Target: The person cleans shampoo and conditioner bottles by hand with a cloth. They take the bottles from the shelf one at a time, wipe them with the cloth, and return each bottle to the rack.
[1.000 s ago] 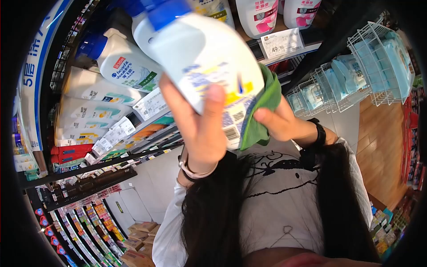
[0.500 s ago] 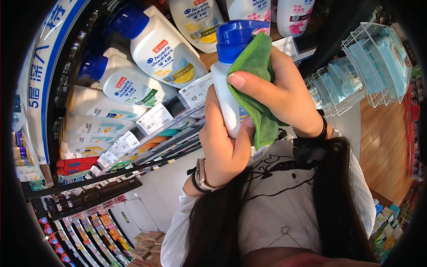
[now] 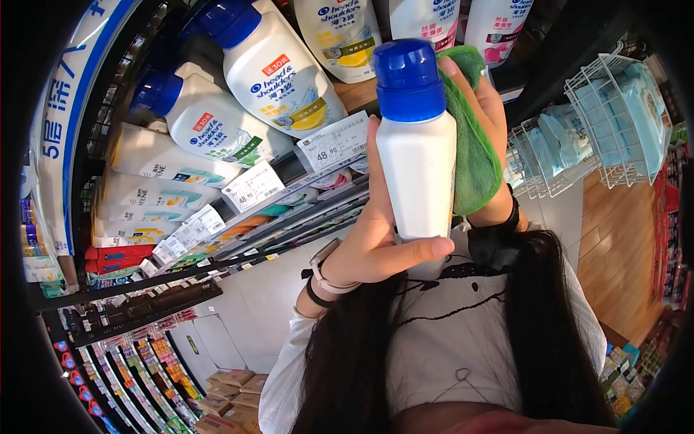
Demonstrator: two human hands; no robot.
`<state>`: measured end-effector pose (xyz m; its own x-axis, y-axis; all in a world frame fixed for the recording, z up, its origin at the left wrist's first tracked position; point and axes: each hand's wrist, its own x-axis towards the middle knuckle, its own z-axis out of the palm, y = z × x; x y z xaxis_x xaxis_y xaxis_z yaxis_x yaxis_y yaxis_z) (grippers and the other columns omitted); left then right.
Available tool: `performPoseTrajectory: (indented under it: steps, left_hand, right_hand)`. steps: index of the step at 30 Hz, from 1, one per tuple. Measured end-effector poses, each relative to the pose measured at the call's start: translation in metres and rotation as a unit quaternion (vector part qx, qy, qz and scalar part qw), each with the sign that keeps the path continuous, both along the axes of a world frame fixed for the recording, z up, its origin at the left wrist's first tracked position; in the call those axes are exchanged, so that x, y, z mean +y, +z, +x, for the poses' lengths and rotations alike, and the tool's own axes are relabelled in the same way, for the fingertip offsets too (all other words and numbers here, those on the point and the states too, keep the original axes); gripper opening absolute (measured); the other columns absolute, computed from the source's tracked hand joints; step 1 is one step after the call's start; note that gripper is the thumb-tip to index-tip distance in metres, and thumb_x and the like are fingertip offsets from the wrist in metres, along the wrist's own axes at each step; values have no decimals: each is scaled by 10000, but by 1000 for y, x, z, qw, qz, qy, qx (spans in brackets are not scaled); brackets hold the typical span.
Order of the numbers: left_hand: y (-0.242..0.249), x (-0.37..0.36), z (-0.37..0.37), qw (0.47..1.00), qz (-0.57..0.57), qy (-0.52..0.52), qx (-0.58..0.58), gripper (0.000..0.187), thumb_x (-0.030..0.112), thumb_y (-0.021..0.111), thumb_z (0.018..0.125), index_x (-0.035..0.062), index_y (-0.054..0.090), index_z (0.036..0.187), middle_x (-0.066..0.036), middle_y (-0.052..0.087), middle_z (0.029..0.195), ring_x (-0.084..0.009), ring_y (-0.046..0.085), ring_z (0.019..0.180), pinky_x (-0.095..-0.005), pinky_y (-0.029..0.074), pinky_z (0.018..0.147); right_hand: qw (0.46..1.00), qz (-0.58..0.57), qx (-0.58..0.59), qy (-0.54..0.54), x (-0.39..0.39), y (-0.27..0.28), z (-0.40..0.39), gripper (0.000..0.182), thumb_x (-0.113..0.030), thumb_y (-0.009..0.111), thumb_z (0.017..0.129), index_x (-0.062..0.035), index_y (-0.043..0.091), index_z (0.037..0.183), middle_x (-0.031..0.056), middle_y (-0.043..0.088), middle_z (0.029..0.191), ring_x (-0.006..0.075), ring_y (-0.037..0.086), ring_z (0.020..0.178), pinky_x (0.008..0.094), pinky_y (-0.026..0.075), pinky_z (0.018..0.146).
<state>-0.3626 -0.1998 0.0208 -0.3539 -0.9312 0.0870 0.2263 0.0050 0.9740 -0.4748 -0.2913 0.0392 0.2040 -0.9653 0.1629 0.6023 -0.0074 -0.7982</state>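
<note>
A white shampoo bottle point(image 3: 418, 170) with a blue pump cap point(image 3: 410, 79) stands upright in front of my chest, its narrow side facing me. My left hand point(image 3: 379, 242) is wrapped round its lower part, the thumb across the front near the base. On the bottle's right side, my right hand point(image 3: 486, 108) grips a green cloth point(image 3: 473, 145) that lies along the bottle. Part of the right hand's fingers is hidden behind the cloth.
Shelved shampoo bottles point(image 3: 282, 83) stand at the upper left, above price tags point(image 3: 334, 141) on the shelf edge. Wire baskets point(image 3: 607, 119) with pale blue packs hang at the right. Cardboard boxes point(image 3: 231, 394) are stacked on the floor at lower left.
The bottle has been turned so a plain narrow side faces me. The cloth and right hand have moved from its front to its right side. My left thumb now lies across its lower front.
</note>
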Motion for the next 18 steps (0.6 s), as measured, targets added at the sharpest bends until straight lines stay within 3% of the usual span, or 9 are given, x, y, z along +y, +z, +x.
performPoseTrajectory:
  steps: [4, 7, 9, 10, 13, 17, 18]
  left_hand:
    - [-1, 1, 1, 998, 45, -28, 20, 1018, 287, 575, 755, 44, -250, 1299, -160, 57, 1390, -250, 124, 1280, -380, 158, 1016]
    - [-2, 3, -1, 997, 38, 8, 62, 950, 364, 509, 779, 51, -208, 1317, -158, 108, 1370, -249, 177, 1256, -381, 191, 1002]
    - [-2, 6, -5, 994, 29, 51, 88, 912, 415, 465, 795, 56, -181, 1328, -156, 142, 1357, -248, 212, 1240, -382, 213, 993]
    - [-3, 8, -7, 992, 20, 81, 97, 895, 441, 443, 803, 58, -167, 1334, -155, 159, 1350, -248, 230, 1232, -382, 224, 988]
    - [-4, 8, -12, 983, -18, 160, 84, 856, 518, 377, 828, 65, -125, 1352, -152, 210, 1330, -247, 282, 1208, -383, 257, 974]
    - [-2, 5, -9, 978, -10, 195, 75, 823, 497, 384, 835, 41, -59, 1358, -153, 258, 1305, -242, 305, 1189, -371, 257, 972]
    - [-2, 5, -8, 977, -3, 193, 90, 777, 479, 372, 848, 38, -19, 1354, -150, 273, 1295, -236, 318, 1179, -361, 268, 965]
  right_hand:
    - [994, -6, -39, 98, 13, 9, -1, 264, -291, 510, 868, -29, 519, 897, 4, 528, 738, 59, 486, 658, 212, 388, 568]
    - [968, -226, 111, 21, 16, 11, -3, 276, -266, 541, 841, -5, 513, 925, 38, 527, 756, 102, 497, 672, 247, 389, 563]
    - [877, -405, 235, -106, 15, 14, -6, 294, -216, 575, 808, 19, 505, 970, 85, 530, 779, 162, 513, 678, 278, 392, 558]
    - [803, -496, 285, -169, 8, 13, -7, 306, -183, 586, 791, 21, 500, 1002, 107, 533, 802, 192, 518, 686, 288, 395, 556]
    - [708, -570, 318, -271, 10, -3, -2, 452, -34, 600, 719, 37, 443, 1137, 192, 507, 985, 317, 516, 765, 336, 425, 591]
    - [809, -483, 208, -262, 19, -20, 15, 439, -101, 534, 762, 68, 418, 1151, 238, 465, 1089, 379, 483, 913, 412, 398, 792]
    - [900, -400, 120, -126, 26, -17, 12, 426, -135, 510, 773, 69, 429, 1138, 246, 462, 1097, 389, 472, 946, 436, 372, 833]
